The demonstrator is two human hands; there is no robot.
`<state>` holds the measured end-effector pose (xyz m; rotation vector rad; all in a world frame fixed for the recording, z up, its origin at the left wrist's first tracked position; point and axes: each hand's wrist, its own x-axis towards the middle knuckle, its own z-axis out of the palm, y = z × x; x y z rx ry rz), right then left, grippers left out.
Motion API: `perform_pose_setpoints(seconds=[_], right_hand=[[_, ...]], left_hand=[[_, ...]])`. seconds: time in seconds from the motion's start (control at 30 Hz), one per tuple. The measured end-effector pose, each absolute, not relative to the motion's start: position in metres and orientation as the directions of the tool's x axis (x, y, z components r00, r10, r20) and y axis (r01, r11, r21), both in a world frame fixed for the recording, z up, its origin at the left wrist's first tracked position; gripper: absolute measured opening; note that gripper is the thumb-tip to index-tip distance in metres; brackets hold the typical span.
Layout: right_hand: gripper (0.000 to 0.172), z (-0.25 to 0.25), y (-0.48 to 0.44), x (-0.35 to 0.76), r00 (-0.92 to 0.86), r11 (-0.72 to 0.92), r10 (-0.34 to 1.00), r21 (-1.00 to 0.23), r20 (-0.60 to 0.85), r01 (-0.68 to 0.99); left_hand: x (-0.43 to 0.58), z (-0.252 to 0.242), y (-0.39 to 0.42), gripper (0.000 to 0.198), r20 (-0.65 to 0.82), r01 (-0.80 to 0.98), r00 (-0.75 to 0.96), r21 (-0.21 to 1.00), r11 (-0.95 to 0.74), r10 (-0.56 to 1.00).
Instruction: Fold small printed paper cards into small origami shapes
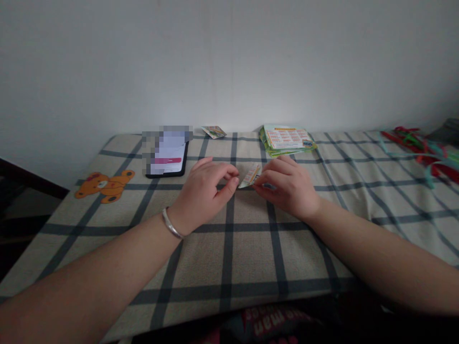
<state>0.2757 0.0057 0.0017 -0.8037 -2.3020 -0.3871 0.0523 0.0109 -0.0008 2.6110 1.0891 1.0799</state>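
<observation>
A small folded paper card (251,176), printed in orange and white, stands tilted over the checked tablecloth between my hands. My right hand (287,185) pinches its right side between thumb and fingers. Just off the card's left edge is my left hand (208,187), its fingers bent and the thumb close under the index fingertip, with nothing visible in them. A silver bangle (171,224) circles my left wrist. Behind my right hand lies a stack of printed cards (289,138), green at the edges. Another small folded piece of card (214,132) rests near the wall.
A phone (168,155) with its screen lit lies left of my left hand, partly pixelated. Farther left is a flat orange teddy bear cutout (103,186). Red, green and pale blue ribbons (423,150) lie at the far right. The checked tablecloth (251,258) has wrinkles on its right side.
</observation>
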Motion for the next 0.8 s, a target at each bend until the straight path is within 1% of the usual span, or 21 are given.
perform_pose_setpoints(seconds=[0.1,0.2,0.23,0.3,0.43,0.53,0.63,0.73,0.8], right_hand=[[0.016,0.001,0.007,0.275,-0.651,0.802,0.388,0.110,0.652,0.588],[0.018,0.000,0.008,0.273,-0.715,0.844,0.328,0.148,0.617,0.515],[0.018,0.000,0.008,0.272,-0.728,0.853,0.321,0.148,0.606,0.500],[0.017,0.000,0.008,0.271,-0.737,0.863,0.320,0.138,0.595,0.486],[0.018,0.001,0.007,0.269,-0.726,0.857,0.376,0.082,0.577,0.509],[0.015,0.001,0.007,0.268,-0.635,0.803,0.492,-0.028,0.595,0.596],[0.009,-0.001,0.007,0.266,-0.485,0.715,0.631,-0.212,0.605,0.666],[0.007,-0.002,0.006,0.264,-0.356,0.632,0.740,-0.410,0.571,0.658],[0.006,-0.003,0.005,0.263,-0.318,0.589,0.787,-0.489,0.529,0.643]], left_hand=[[0.052,-0.009,0.017,0.021,0.498,0.513,0.425,0.555,-0.655,0.756],[0.055,-0.015,0.020,0.021,0.393,0.373,0.445,0.735,-0.566,0.804],[0.056,-0.017,0.020,0.020,0.379,0.340,0.448,0.766,-0.546,0.810],[0.059,-0.018,0.019,0.021,0.378,0.315,0.433,0.787,-0.530,0.818],[0.061,-0.017,0.019,0.025,0.413,0.363,0.370,0.760,-0.539,0.832],[0.061,-0.019,0.021,0.026,0.420,0.378,0.349,0.755,-0.536,0.838],[0.060,-0.020,0.022,0.023,0.427,0.370,0.339,0.759,-0.536,0.838],[0.060,-0.019,0.019,0.028,0.431,0.368,0.346,0.754,-0.543,0.833],[0.061,-0.017,0.016,0.031,0.412,0.370,0.384,0.751,-0.547,0.826]])
